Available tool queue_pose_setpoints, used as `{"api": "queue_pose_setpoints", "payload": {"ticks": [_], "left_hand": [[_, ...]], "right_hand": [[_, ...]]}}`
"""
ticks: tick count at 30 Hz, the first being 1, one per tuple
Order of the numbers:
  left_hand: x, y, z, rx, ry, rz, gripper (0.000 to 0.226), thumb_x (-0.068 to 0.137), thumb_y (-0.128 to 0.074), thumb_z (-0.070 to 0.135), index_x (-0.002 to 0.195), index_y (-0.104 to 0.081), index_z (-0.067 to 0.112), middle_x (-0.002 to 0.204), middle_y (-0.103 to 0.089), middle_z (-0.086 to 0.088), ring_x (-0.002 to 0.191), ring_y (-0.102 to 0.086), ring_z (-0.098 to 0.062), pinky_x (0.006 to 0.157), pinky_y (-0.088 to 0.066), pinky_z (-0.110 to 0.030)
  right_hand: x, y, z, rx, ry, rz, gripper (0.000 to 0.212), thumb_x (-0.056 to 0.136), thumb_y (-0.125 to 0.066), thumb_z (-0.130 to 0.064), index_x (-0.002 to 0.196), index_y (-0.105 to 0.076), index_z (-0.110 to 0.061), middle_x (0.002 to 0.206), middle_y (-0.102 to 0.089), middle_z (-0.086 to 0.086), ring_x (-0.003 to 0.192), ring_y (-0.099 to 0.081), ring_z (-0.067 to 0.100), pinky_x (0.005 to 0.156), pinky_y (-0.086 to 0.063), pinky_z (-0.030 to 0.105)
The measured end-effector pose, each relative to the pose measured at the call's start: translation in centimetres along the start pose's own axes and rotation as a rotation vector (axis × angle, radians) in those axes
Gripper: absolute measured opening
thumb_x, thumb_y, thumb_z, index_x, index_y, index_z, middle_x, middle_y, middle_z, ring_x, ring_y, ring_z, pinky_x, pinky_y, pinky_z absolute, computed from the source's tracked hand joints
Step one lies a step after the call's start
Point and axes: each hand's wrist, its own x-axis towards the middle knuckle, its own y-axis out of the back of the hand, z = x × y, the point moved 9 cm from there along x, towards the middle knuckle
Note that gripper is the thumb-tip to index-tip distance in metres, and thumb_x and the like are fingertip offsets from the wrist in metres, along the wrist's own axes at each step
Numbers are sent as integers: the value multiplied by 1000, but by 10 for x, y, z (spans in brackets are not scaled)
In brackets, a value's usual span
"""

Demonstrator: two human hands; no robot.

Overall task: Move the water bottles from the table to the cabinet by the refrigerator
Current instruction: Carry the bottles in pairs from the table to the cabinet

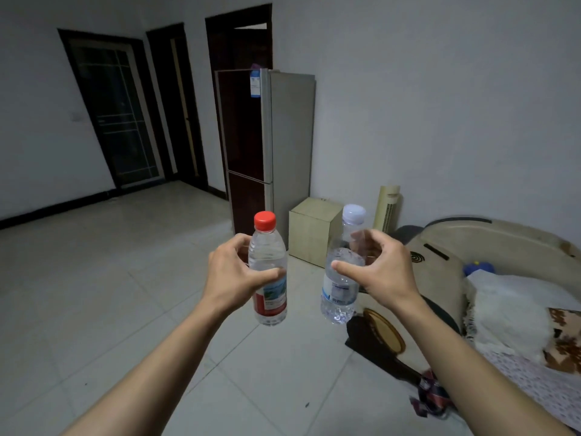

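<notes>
My left hand (pixel 234 272) is wrapped around a clear water bottle with a red cap (pixel 268 256) and a red label, held upright in the air. My right hand (pixel 382 269) grips a second clear bottle with a white cap (pixel 341 297) and a blue-white label, tilted slightly. Both bottles are held out in front of me at chest height. Beyond them stands the refrigerator (pixel 267 136) against the far wall, with a small beige cabinet (pixel 312 231) on the floor to its right.
Pale tiled floor (pixel 110 278) spreads to the left and ahead. A tall cream fan (pixel 388 209) stands right of the cabinet. A beige sofa (pixel 503 243) with white cloth lies at the right. Dark doors (pixel 116 108) line the far-left wall. A dark object lies on the floor near the sofa.
</notes>
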Motion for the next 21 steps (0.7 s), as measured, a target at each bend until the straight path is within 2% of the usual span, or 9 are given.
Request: {"api": "queue_pose_setpoints", "payload": {"ticks": [3,6,9,11,14,18,21], "left_hand": [[50,-12,-10,-7,-10,17,48,54,-91,39,95,-68,28,88,-74,14,80,-69,3,66,-57,-17],[90,-23,-28,-13,0,24,48,55,-92,37,94,-67,29,87,-73,15,80,-69,5,63,-54,-12],[129,-33,-53,-21,15,20,47,55,-92,38,95,-67,31,89,-73,16,81,-69,5,64,-54,-12],[157,-39,-71,-28,24,19,48,55,-92,39,96,-67,32,89,-73,16,82,-69,5,63,-54,-11],[202,-47,-99,-40,27,15,49,55,-92,41,96,-67,32,89,-73,17,82,-69,6,62,-53,-10],[270,-48,-130,-68,13,22,48,54,-93,37,95,-67,29,89,-74,14,81,-69,4,67,-57,-17],[324,-48,-148,-81,-7,17,48,56,-92,35,95,-66,30,89,-73,14,82,-68,4,68,-56,-16]], "right_hand": [[46,-13,17,-27,13,-14,54,55,-95,-31,101,-69,-18,88,-72,-7,81,-68,8,72,-56,22],[83,-26,38,4,-22,-9,54,55,-95,-30,101,-69,-21,90,-73,-6,82,-70,8,74,-60,27],[122,-47,58,15,-44,-32,55,54,-95,-32,102,-69,-20,91,-74,-5,84,-72,14,77,-62,38],[149,-65,70,17,-49,-48,55,53,-94,-34,101,-70,-21,91,-75,-4,84,-72,15,77,-62,41],[192,-93,85,-3,-48,-47,59,52,-93,-37,103,-70,-19,92,-74,-3,85,-72,16,78,-62,42],[250,-126,98,-21,-47,-22,56,53,-95,-30,102,-69,-18,90,-74,-1,84,-72,18,78,-61,42],[296,-148,102,-31,-47,-3,56,54,-96,-29,102,-69,-19,91,-75,-2,84,-72,17,79,-62,38]]}}
